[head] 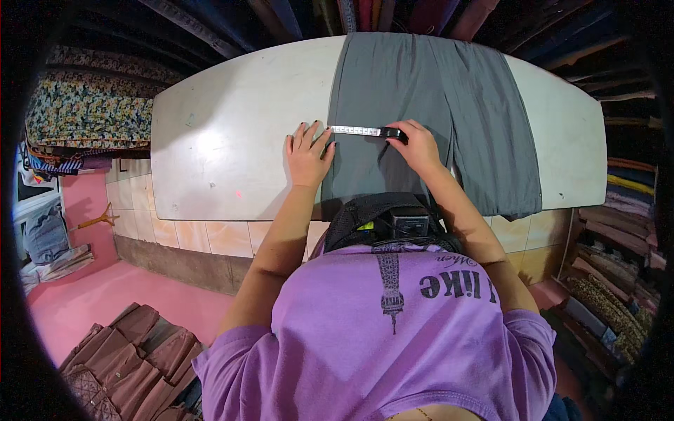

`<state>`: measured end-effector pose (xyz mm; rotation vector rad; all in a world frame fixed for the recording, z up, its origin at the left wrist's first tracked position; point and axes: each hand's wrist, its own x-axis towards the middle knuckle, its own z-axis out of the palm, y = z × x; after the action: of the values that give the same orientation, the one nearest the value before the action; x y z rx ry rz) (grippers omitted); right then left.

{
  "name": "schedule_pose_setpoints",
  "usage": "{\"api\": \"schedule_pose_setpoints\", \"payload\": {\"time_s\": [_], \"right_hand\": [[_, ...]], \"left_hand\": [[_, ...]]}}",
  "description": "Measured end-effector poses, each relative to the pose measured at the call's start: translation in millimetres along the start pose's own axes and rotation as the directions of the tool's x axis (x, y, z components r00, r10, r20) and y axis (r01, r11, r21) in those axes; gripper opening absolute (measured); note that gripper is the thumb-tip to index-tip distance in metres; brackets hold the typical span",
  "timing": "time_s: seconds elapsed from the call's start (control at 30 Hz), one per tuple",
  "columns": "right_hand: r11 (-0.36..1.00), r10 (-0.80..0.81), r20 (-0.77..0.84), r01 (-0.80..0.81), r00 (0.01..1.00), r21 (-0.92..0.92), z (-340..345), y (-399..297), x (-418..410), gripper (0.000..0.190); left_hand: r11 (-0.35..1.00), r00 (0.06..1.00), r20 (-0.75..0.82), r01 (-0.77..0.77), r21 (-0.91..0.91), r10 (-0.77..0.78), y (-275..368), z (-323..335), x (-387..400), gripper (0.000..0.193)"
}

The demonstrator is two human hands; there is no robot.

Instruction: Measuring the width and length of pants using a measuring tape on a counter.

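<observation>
Grey trousers lie spread across a white table, their two legs side by side. Over the near leg of cloth on the left runs the pale blade of a tape measure, drawn out from its black case. My right hand grips that case between thumb and fingers. Flat on the table, with fingers spread, my left hand rests at the left edge of the trousers. Its fingertips are beside the tape's free end; whether they press on it I cannot tell.
Folded floral cloth is stacked left of the table. Brown garments lie on the pink floor at lower left. Shelves of folded fabric stand on the right, and fabric rolls line the far side. A black bag hangs at my front.
</observation>
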<state>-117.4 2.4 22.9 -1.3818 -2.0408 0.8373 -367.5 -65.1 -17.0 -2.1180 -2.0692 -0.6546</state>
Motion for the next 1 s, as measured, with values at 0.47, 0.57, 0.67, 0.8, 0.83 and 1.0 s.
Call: {"api": "schedule_pose_setpoints", "payload": {"time_s": [0.47,0.57,0.67,0.8,0.83,1.0], "right_hand": [[0.999,0.031,-0.006,-0.031,1.0,-0.007,-7.6,11.4,-7.8,0.027],[1.0,0.025,-0.001,-0.025,1.0,-0.003,-9.9,11.3,-8.3,0.028],[0.997,0.075,-0.001,-0.075,0.997,0.002,-13.4,10.5,-10.2,0.027],[0.996,0.084,-0.007,-0.084,0.996,0.008,-18.7,11.6,-13.1,0.027],[0.998,0.064,-0.021,-0.064,0.998,0.009,-18.8,12.8,-13.8,0.027],[0.998,0.055,-0.033,-0.055,0.998,0.014,-21.1,10.6,-13.8,0.027]], "left_hand": [[1.0,1.0,0.009,0.008,0.007,-0.008,0.1,-1.3,0.4,0.033],[1.0,1.0,0.004,0.006,-0.001,-0.006,-0.4,-0.7,-0.2,0.032],[1.0,1.0,0.003,0.01,0.001,-0.01,-0.5,-0.2,-0.6,0.032],[1.0,1.0,0.003,0.017,-0.009,-0.017,-1.6,-0.2,-1.0,0.031],[1.0,1.0,0.001,0.015,-0.011,-0.015,-1.5,0.2,-0.8,0.031],[1.0,0.999,-0.032,-0.004,-0.008,0.003,-0.6,0.9,0.4,0.029]]}}
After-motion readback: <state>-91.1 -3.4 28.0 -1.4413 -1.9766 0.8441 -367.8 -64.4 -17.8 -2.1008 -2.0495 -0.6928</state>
